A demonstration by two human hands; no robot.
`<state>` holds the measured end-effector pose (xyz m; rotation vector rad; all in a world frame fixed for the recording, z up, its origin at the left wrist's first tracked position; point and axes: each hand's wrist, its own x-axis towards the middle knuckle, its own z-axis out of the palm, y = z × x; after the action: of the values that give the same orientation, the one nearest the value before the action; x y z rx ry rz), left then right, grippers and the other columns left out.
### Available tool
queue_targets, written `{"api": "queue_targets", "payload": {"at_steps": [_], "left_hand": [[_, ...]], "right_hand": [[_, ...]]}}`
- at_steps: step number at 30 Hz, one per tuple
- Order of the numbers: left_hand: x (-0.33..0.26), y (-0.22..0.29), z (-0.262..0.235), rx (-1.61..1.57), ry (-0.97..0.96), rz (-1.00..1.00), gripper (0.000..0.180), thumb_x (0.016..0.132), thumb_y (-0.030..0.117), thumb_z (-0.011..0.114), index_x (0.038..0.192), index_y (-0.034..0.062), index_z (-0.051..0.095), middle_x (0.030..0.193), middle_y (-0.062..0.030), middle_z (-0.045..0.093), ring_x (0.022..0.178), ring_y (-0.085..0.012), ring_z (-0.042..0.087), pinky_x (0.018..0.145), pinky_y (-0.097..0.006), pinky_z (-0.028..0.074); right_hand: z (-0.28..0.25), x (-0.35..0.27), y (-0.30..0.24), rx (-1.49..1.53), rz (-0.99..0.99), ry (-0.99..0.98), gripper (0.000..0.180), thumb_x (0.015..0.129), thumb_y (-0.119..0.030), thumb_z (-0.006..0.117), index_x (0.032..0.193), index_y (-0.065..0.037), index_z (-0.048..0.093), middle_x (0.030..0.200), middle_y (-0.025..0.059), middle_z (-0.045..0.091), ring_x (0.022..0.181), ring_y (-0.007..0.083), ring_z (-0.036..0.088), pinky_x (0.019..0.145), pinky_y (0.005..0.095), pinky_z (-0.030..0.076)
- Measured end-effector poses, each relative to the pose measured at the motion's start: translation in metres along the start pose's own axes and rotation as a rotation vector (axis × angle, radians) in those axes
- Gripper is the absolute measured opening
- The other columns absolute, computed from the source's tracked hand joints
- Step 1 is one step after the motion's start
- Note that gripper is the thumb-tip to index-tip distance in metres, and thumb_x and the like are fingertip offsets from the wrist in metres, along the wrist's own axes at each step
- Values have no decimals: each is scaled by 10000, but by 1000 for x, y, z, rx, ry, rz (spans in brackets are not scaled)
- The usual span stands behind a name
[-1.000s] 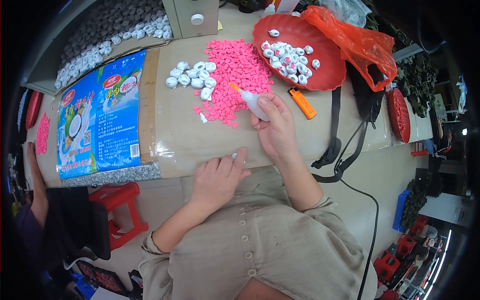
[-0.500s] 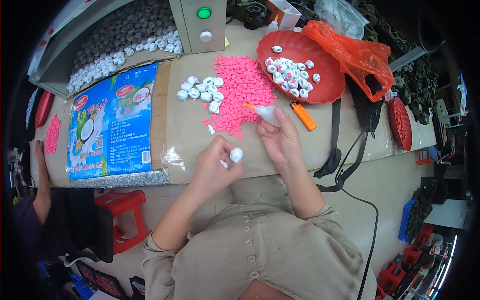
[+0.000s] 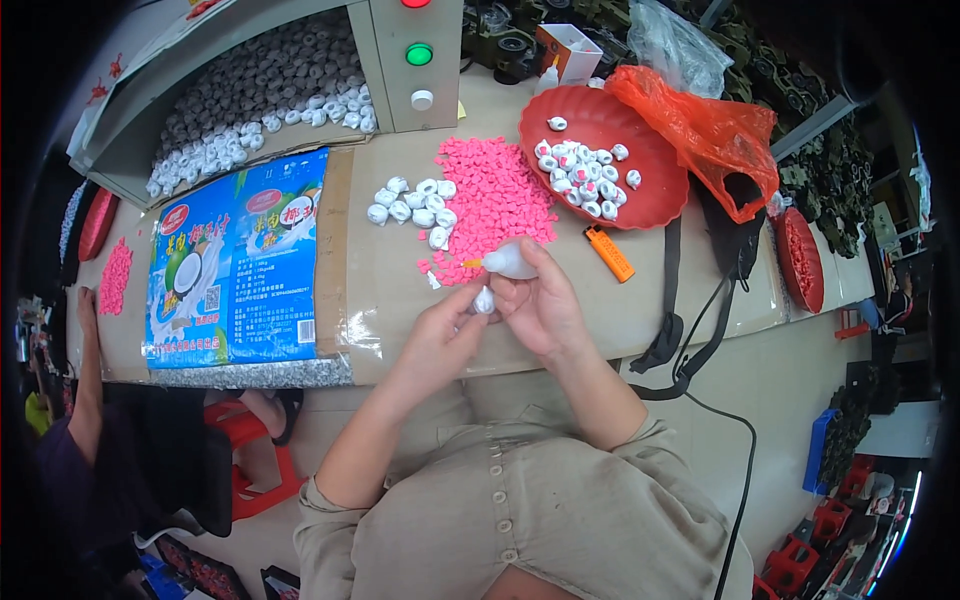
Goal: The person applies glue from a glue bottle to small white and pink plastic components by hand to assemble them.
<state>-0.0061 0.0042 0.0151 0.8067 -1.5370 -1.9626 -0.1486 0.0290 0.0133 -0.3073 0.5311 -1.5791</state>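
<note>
Flat blue rectangular printed package (image 3: 240, 265) with green and white artwork, left on table, small open orange-and-white carton (image 3: 566, 50) at back

Both hands meet in front of the body, left hand (image 3: 440, 335) pinching with its fingertips, right hand (image 3: 540, 305) curled closed.

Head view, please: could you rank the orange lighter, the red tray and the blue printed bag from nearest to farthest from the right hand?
From the right hand:
1. Orange lighter, just up and to its right on the table.
2. Red tray, farther back on the right, holding white pieces.
3. Blue printed bag, far off to the left.
</note>
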Motion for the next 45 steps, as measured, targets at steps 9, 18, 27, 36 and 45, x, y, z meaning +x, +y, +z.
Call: {"api": "queue_targets", "payload": {"at_steps": [9, 18, 27, 36, 45], "left_hand": [[-1, 6, -10, -118, 287, 98, 306, 760, 3, 563, 1049, -14, 465, 848, -56, 549, 653, -72, 534, 526, -187, 439], [9, -2, -11, -242, 230, 69, 329, 779, -14, 526, 1098, -29, 444, 922, -107, 571, 803, -141, 576, 650, -216, 474], [2, -10, -2, -152, 321, 180, 311, 776, -46, 512, 1081, -44, 454, 895, -91, 566, 823, -136, 568, 682, -234, 477], [1, -12, -4, -108, 333, 204, 283, 777, -44, 521, 1056, -45, 470, 878, -70, 571, 796, -116, 567, 687, -220, 467], [0, -12, -4, -107, 338, 189, 285, 774, -40, 530, 1052, -43, 471, 854, -61, 577, 759, -97, 557, 674, -198, 441]], "right_hand": [[-6, -1, -16, -122, -192, 42, 179, 808, -170, 539, 921, -35, 510, 784, 62, 551, 598, 102, 462, 493, 211, 350], [-14, -11, -4, -300, -329, 97, 205, 788, -118, 566, 943, -41, 456, 758, 45, 524, 587, 95, 470, 504, 219, 372], [-12, -20, 0, -590, -405, 53, 213, 806, -140, 545, 952, -29, 437, 833, 51, 494, 677, 92, 482, 581, 215, 402], [-16, -23, 0, -846, -567, -26, 229, 804, -161, 551, 932, -14, 430, 867, 47, 419, 761, 105, 436, 672, 223, 370], [-19, -22, 1, -914, -614, -41, 212, 797, -150, 555, 909, -14, 437, 848, 64, 429, 747, 122, 427, 663, 232, 363]]}}
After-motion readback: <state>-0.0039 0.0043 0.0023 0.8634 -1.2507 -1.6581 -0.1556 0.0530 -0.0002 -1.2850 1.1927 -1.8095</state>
